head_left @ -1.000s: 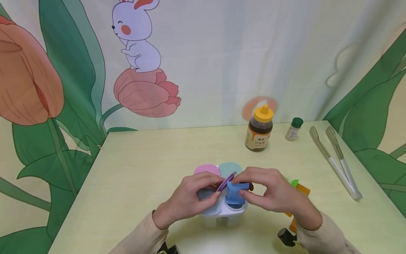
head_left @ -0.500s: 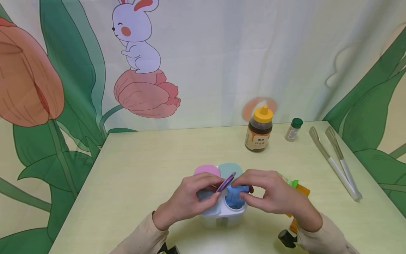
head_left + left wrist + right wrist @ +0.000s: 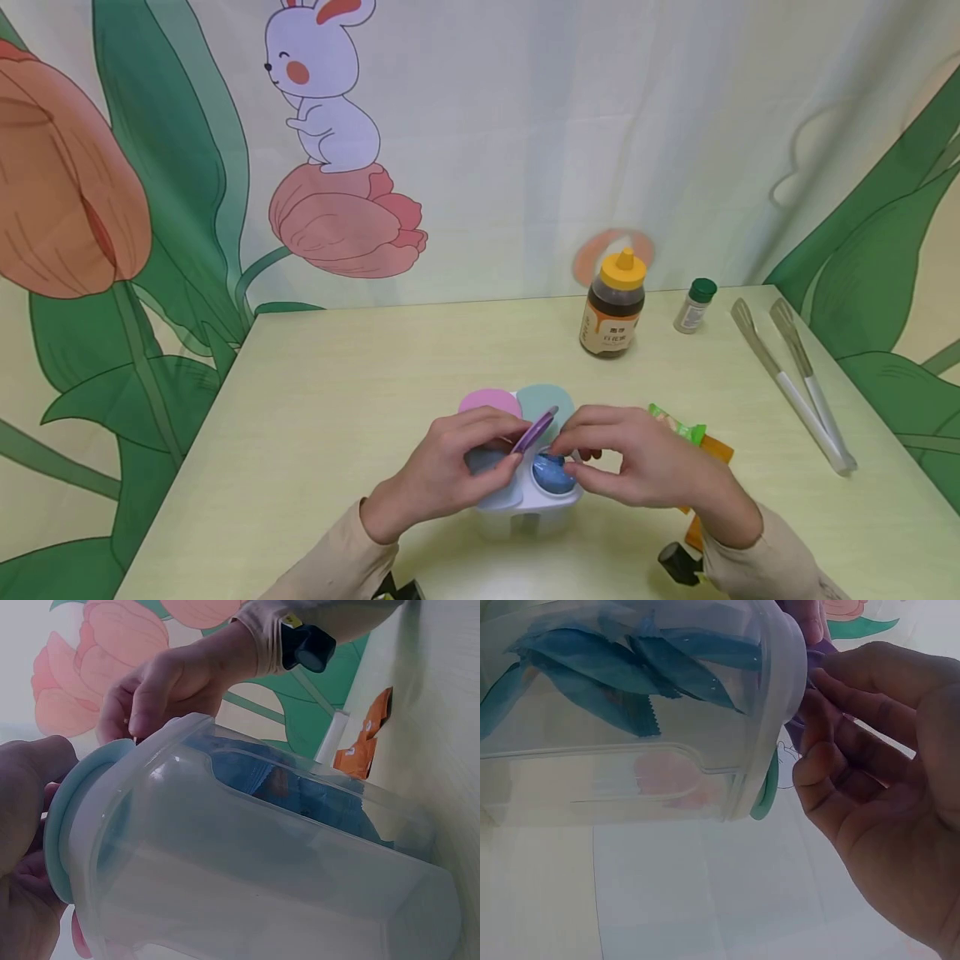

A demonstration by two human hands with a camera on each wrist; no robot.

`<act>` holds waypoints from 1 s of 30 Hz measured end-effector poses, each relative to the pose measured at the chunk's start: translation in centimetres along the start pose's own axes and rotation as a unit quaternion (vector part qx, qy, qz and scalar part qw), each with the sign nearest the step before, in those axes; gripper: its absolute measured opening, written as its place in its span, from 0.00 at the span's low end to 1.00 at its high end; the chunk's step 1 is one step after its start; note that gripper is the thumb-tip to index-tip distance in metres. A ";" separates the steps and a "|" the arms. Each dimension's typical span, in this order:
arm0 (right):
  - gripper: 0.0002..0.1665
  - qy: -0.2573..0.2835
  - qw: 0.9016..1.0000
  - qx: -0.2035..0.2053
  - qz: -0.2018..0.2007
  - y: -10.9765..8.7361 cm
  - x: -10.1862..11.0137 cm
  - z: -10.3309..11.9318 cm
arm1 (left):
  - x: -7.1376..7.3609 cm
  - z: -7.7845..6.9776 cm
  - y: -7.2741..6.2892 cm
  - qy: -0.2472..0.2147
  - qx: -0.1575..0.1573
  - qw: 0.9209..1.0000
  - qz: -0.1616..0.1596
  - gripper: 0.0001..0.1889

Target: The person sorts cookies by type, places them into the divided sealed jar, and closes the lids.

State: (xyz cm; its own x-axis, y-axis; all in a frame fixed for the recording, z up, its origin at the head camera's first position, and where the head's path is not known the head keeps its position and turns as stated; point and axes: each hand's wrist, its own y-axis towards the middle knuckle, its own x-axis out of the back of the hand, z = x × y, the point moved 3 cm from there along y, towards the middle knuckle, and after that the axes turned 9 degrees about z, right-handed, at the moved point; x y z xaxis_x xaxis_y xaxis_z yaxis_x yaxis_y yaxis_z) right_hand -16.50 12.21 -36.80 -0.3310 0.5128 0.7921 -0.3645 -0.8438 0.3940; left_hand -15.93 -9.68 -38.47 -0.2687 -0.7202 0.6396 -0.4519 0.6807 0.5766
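My left hand [image 3: 453, 462] pinches the raised purple lid [image 3: 536, 430] of a clear storage box [image 3: 247, 847] with a white top [image 3: 534, 498]. Below that lid, a blue packet [image 3: 553, 473] lies in the round opening. My right hand [image 3: 633, 454] is at the opening, its fingertips right at the packet's edge, thumb and fingers apart. Through the wall, in the right wrist view, several blue packets [image 3: 592, 664] show inside the box. The other flaps, pink [image 3: 489, 401], teal [image 3: 545, 400] and light blue [image 3: 502, 497], lie down.
Beyond the box stand a honey bottle [image 3: 612, 308] with a yellow cap and a small green-capped jar [image 3: 694, 306]. Metal tongs [image 3: 795, 387] lie at the right. A green packet [image 3: 677, 423] and orange packets [image 3: 717, 450] lie by my right forearm.
The blue packet under my right hand has gone down into the opening, and my right fingers have lowered slightly with it. My left hand keeps the purple lid raised.
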 end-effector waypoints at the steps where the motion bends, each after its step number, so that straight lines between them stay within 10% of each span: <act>1: 0.13 -0.005 1.000 -0.001 0.009 0.0 -0.1 -0.1 | 0.0 0.0 0.0 0.000 0.000 1.000 0.000 0.14; 18: 0.15 -0.012 0.995 -0.005 0.101 -0.2 -0.8 -0.1 | 0.0 -0.1 0.1 -0.002 -0.005 1.000 -0.002 0.14; 30: 0.13 -0.039 0.997 -0.018 0.058 -0.9 -1.0 -0.3 | 0.1 -0.3 0.1 0.031 -0.011 0.999 0.006 0.13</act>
State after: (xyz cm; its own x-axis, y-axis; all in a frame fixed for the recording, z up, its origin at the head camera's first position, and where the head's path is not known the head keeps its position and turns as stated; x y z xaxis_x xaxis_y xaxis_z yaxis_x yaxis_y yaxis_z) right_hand -16.08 12.52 -38.12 -0.3056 0.3967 0.8656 -0.3593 -0.8899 0.2810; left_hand -15.73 -9.63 -38.18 -0.2207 -0.7028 0.6763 -0.4297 0.6925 0.5795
